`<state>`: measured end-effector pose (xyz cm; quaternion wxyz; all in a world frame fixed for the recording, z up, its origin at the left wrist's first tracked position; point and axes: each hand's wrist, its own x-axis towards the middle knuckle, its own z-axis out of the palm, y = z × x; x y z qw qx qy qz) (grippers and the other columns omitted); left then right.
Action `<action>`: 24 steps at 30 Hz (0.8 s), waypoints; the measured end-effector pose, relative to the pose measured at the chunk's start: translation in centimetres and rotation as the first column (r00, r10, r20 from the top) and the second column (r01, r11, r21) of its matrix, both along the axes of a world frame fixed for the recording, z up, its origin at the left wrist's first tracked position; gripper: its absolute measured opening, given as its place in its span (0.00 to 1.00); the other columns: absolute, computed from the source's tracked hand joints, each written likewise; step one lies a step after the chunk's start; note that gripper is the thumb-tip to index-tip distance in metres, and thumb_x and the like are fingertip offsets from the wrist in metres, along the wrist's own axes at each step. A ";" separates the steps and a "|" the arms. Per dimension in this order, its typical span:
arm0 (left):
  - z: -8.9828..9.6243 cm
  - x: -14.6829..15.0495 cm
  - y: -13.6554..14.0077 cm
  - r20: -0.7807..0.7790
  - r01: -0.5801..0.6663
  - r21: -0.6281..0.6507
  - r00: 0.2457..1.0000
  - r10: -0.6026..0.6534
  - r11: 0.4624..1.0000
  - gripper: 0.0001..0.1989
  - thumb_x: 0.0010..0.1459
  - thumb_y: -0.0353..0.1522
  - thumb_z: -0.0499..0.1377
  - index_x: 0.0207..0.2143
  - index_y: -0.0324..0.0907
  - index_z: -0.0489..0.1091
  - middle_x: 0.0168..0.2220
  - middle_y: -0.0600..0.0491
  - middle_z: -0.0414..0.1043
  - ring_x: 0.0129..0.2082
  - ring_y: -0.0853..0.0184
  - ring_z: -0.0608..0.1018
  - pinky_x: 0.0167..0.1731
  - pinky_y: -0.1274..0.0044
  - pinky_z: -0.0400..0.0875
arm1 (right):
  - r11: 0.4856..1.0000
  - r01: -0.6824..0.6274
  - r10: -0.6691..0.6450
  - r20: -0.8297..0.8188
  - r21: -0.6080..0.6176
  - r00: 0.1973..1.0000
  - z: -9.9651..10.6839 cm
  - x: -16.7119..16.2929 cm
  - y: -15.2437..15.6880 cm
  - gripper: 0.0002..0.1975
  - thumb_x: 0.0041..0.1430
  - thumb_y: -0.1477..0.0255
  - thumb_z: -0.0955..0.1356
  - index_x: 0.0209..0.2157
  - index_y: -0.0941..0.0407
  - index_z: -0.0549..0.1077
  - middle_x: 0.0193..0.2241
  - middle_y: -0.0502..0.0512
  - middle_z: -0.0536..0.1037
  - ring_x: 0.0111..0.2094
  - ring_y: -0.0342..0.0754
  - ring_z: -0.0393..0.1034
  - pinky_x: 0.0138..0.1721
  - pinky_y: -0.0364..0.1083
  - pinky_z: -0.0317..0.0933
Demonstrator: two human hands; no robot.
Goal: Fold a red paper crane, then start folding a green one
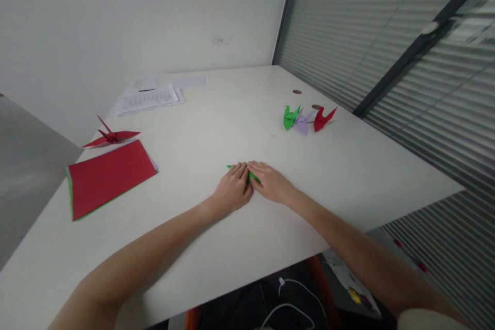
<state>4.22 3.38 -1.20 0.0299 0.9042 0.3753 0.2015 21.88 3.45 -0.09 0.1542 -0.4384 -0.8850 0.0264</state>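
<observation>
Left hand [234,185] and right hand [271,182] hold green folded paper [253,177], likely pressing a fold; next needs neat edges.

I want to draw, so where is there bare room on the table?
Between the red paper and the left hand, and from the right hand to the table's right corner. It's crowded by the three small origami cranes.

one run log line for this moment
left hand: on green paper | right hand: on same paper | red-topped paper stack: at left | small folded birds: at right, beyond hands
</observation>
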 end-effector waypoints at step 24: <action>0.3 -1.3 0.2 0.129 0.074 0.037 0.989 -0.078 0.997 0.13 0.55 0.22 0.55 0.40 0.38 0.76 0.43 0.44 0.77 0.45 0.58 0.78 0.51 0.61 0.73 | 0.991 -0.082 0.089 -0.069 0.104 0.994 -0.3 3.6 -3.0 0.18 0.61 0.63 0.67 0.50 0.53 0.76 0.40 0.60 0.75 0.43 0.55 0.64 0.47 0.59 0.60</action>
